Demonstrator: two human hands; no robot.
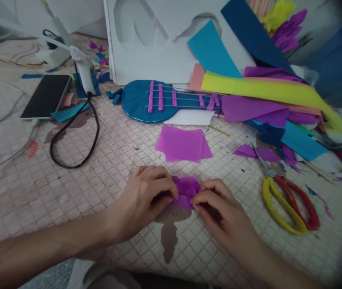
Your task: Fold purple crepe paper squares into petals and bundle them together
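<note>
Between my two hands is a small piece of purple crepe paper (186, 192), bent or folded along its length. My left hand (149, 192) pinches its left end between thumb and fingers. At its right end, my right hand (219, 204) is closed on the edge in a fingertip pinch. Just beyond them, two or so purple paper pieces (184, 143) lie flat and overlapping. Farther back rests a blue guitar-shaped craft (137, 102) with purple strips and thin strings across it; its right end is hidden under paper.
Scissors (285, 196) with yellow and red handles lie at the right. Strips of coloured crepe paper, a yellow one (258, 89) among them, are heaped at the back right. At the left are a phone (47, 96) and a white glue gun (83, 70) with a looped black cord.
</note>
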